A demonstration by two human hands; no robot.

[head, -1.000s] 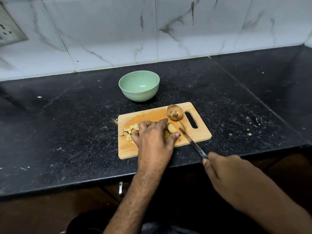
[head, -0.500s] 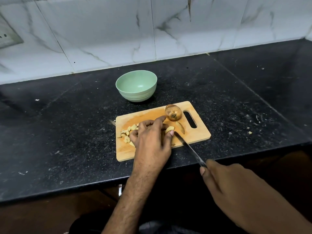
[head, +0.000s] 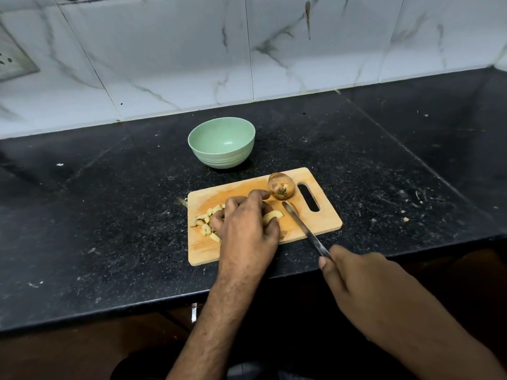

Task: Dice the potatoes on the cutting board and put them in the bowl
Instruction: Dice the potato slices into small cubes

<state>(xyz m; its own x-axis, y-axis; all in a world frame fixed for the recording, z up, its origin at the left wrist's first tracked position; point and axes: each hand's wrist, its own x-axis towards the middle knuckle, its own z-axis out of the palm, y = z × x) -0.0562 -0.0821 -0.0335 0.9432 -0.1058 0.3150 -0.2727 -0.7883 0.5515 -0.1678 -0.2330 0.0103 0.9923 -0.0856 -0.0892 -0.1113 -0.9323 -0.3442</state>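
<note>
A wooden cutting board (head: pixel 323 218) lies on the black counter. My left hand (head: pixel 247 223) rests on it with curled fingers and holds a pale potato piece (head: pixel 273 215) in place. Several diced potato bits (head: pixel 204 222) lie at the board's left side, partly behind that hand. A whole brown potato (head: pixel 281 185) sits at the far edge beside the handle slot. My right hand (head: pixel 365 281) grips a knife (head: pixel 300 223); its blade lies over the board just right of the held piece. A green bowl (head: pixel 221 142), with nothing in it, stands behind the board.
The black stone counter (head: pixel 109 215) runs to a marble-tiled wall (head: pixel 192 50) behind; its front edge passes just under my wrists. Small crumbs (head: pixel 404 218) lie to the right of the board. A switch plate (head: pixel 13 60) sits on the wall at far left.
The knife blade has shifted a little away from the held piece, toward the board's right. My left hand stays on the potato piece with its fingers slightly rearranged.
</note>
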